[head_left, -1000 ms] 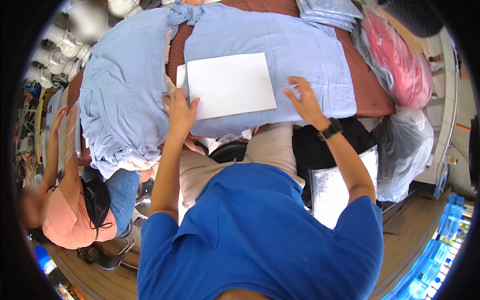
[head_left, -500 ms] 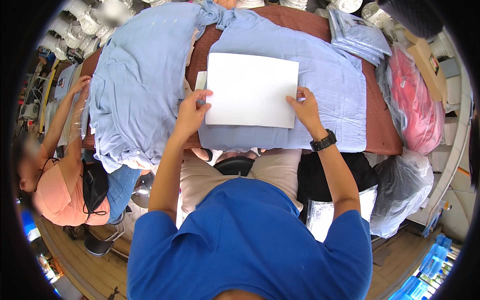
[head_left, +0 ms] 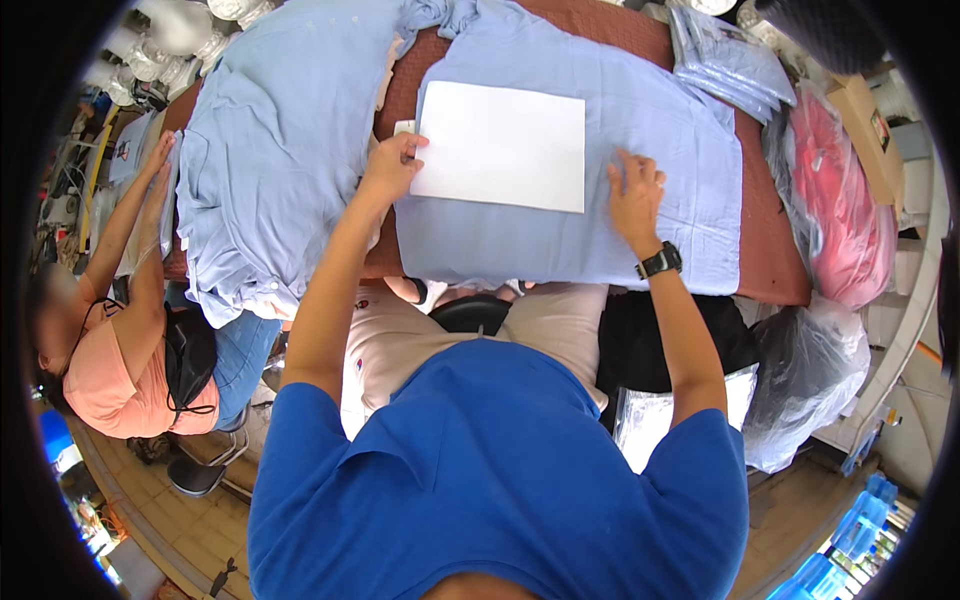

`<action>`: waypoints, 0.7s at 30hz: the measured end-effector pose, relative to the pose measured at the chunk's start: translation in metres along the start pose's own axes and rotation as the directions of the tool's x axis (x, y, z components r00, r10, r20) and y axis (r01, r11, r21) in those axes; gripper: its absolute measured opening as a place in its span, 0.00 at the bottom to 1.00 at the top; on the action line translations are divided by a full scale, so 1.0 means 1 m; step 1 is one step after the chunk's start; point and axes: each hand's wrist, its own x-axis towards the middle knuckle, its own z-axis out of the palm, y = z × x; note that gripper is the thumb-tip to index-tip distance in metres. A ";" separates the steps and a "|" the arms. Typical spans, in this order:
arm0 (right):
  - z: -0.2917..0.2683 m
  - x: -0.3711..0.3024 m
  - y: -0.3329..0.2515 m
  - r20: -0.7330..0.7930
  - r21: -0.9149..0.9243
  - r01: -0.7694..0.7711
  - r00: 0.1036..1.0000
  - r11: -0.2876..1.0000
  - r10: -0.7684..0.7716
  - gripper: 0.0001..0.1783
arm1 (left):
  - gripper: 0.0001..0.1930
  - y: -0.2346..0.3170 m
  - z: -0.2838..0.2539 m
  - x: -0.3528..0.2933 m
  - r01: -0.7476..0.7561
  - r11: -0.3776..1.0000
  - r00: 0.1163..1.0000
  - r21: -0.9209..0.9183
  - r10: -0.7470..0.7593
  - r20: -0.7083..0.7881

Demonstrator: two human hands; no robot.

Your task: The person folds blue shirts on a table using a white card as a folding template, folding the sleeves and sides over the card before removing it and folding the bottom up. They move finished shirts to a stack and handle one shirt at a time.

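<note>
A white rectangular sheet (head_left: 500, 146), paper or thin card, lies on a light blue shirt (head_left: 680, 220) spread flat in front of me. My left hand (head_left: 394, 168) pinches the sheet's left edge, its fingers bent over the margin. To the right of the sheet, my right hand (head_left: 637, 200) is over the shirt, apart from the sheet, with fingers spread and nothing in them. A small pale tag or card (head_left: 404, 127) peeks out at the sheet's upper left, partly hidden.
More light blue shirts (head_left: 285, 140) lie heaped at the left on the brown-covered table (head_left: 770, 250). Bagged folded shirts (head_left: 725, 60) are stacked at the far right, near a bagged red bundle (head_left: 840, 210). A co-worker (head_left: 120, 370) sits at the left, arms reaching to the table.
The sheet has moved away from me and slightly left, down onto the shirt. My right hand has let go of its right edge and shifted right; my left hand stays at the left edge.
</note>
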 end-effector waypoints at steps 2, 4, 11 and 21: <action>-0.010 -0.005 0.019 -0.092 -0.164 0.009 0.995 0.986 -0.024 0.26 | 0.19 -0.007 -0.001 0.002 0.051 0.993 0.999 -0.105 -0.050 0.017; -0.016 -0.017 0.054 -0.027 -0.264 -0.018 1.000 0.964 0.011 0.33 | 0.18 -0.010 0.000 0.003 0.073 0.983 0.997 -0.171 -0.068 0.036; -0.037 -0.034 0.090 0.021 -0.323 -0.038 0.999 0.945 0.047 0.37 | 0.18 -0.020 0.000 0.005 0.062 0.964 0.998 -0.259 -0.057 0.024; -0.029 -0.018 -0.040 0.046 -0.008 0.382 0.923 0.924 -0.381 0.34 | 0.16 -0.013 -0.002 0.006 0.039 0.997 0.992 -0.063 -0.046 -0.117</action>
